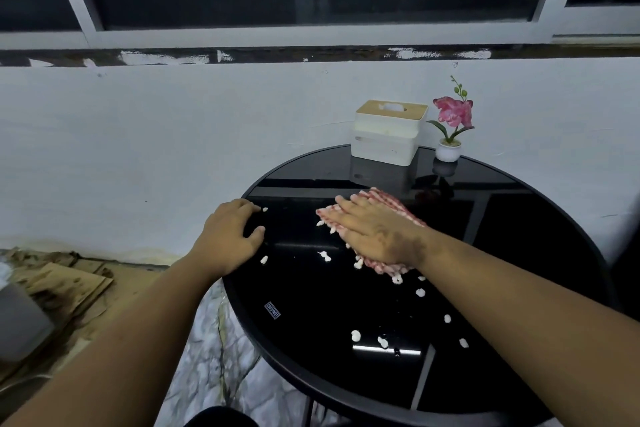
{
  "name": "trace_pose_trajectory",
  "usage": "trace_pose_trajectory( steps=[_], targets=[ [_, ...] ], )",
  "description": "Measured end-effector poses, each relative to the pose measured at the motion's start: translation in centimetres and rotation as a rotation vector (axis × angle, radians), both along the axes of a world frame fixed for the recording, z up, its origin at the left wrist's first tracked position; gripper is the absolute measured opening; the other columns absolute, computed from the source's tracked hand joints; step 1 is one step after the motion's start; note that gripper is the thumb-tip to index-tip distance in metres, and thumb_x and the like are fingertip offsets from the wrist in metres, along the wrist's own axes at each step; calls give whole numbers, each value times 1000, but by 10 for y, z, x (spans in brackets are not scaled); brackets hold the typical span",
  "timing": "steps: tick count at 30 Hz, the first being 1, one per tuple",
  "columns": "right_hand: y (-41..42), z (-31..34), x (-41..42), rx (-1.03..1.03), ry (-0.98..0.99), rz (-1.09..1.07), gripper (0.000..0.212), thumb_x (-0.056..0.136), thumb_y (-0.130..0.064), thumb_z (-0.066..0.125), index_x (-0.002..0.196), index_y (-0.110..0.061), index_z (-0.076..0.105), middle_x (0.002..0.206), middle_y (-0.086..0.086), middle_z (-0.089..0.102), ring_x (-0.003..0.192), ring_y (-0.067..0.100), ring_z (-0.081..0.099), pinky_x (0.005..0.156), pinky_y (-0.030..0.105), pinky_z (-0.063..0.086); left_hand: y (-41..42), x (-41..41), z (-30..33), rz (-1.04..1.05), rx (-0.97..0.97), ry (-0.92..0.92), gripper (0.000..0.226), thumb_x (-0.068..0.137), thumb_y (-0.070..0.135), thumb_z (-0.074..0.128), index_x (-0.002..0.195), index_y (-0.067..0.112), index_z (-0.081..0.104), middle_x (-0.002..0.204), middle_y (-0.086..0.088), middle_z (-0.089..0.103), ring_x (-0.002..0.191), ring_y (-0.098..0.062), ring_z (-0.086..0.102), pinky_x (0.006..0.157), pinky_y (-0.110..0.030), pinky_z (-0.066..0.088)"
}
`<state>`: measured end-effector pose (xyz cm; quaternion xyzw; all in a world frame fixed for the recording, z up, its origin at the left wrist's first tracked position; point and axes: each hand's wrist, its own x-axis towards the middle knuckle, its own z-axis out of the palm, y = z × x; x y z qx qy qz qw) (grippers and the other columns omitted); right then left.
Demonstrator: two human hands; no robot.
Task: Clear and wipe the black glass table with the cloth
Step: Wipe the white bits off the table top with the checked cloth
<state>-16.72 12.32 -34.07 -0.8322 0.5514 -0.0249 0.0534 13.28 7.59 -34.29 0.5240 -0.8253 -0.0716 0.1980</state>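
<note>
A round black glass table (311, 350) fills the right half of the view. A red-and-white checked cloth (388, 203) lies on its middle, and my right hand (374, 232) presses flat on top of it with fingers stretched out. My left hand (228, 236) rests at the table's left rim, fingers curled down over the edge, holding nothing. Several small white crumbs (355, 334) lie scattered over the glass in front of the cloth and between my hands.
A white tissue box with a wooden lid (388, 135) and a small white pot with a pink flower (450, 135) stand at the table's far edge by the white wall. Flattened cardboard (62, 281) and a grey container (20, 322) lie on the floor to the left.
</note>
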Motion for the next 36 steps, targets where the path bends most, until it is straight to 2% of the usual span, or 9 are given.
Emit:
trace_pose_trajectory(
  steps=[4, 8, 13, 16, 19, 21, 27, 31, 36],
  targets=[
    [20, 1, -18, -33, -4, -24, 51, 103, -46, 15, 152, -48, 1, 159, -12, -9, 145, 8, -12, 113, 28, -17, -6, 1, 8, -6, 52, -3, 62, 81, 44, 44, 132, 11, 58, 135, -7, 56, 125, -27, 49, 104, -40, 39],
    [29, 2, -75, -47, 27, -185, 54, 100, -53, 11, 152, -46, 0, 162, -2, -7, 150, 19, -6, 122, 42, -5, -12, 1, 11, 58, 81, 73, 65, 75, 39, 47, 132, 8, 56, 134, -11, 53, 125, -30, 46, 104, -40, 38],
    [6, 9, -118, -44, 51, -358, 53, 104, -45, 18, 155, -38, 5, 164, 9, 4, 151, 21, 1, 118, 31, -8, -15, -4, 1, 64, 115, 78, 64, 75, 39, 47, 130, 7, 55, 130, -12, 51, 121, -28, 44, 98, -34, 36],
    [-27, 6, -106, -24, 68, -355, 59, 100, -51, 11, 156, -33, 2, 164, 9, 5, 152, 22, 1, 121, 36, -4, -17, -4, 1, 55, 91, 41, 64, 76, 41, 44, 130, 8, 54, 129, -12, 51, 120, -28, 44, 98, -37, 39],
    [-66, 0, -72, -11, 67, -309, 74, 85, -65, -3, 154, -38, -4, 165, 9, 1, 151, 26, 0, 122, 46, 4, -15, -4, 1, 49, 86, 36, 64, 77, 40, 44, 131, 7, 53, 130, -12, 50, 121, -28, 43, 98, -35, 37],
    [-83, -2, -34, -3, 76, -246, 70, 88, -62, -1, 154, -40, -4, 164, 8, -1, 151, 27, -1, 122, 46, 4, -13, -5, 2, 49, 89, 45, 63, 77, 39, 44, 131, 7, 53, 130, -11, 50, 122, -28, 42, 98, -33, 35],
    [-90, 1, 71, -3, 61, -22, 56, 100, -48, 15, 154, -41, 2, 165, 3, -2, 151, 27, -1, 118, 40, -14, -3, -4, 9, 57, 116, 72, 64, 79, 39, 44, 133, 6, 53, 133, -11, 49, 126, -27, 41, 104, -34, 34],
    [-76, -1, 87, 6, 21, 87, 54, 102, -43, 21, 154, -45, 7, 165, 1, 0, 151, 25, -1, 119, 42, -13, 2, -2, 13, 61, 132, 78, 64, 80, 40, 46, 133, 5, 56, 133, -13, 53, 125, -30, 46, 106, -35, 34],
    [-69, -8, 67, 44, -2, 163, 51, 99, -50, 19, 147, -58, 2, 164, -5, -3, 151, 18, -7, 121, 46, -6, 17, 6, 9, 78, 117, 107, 59, 81, 36, 47, 131, 4, 55, 132, -11, 52, 125, -28, 46, 106, -36, 38]
  ],
)
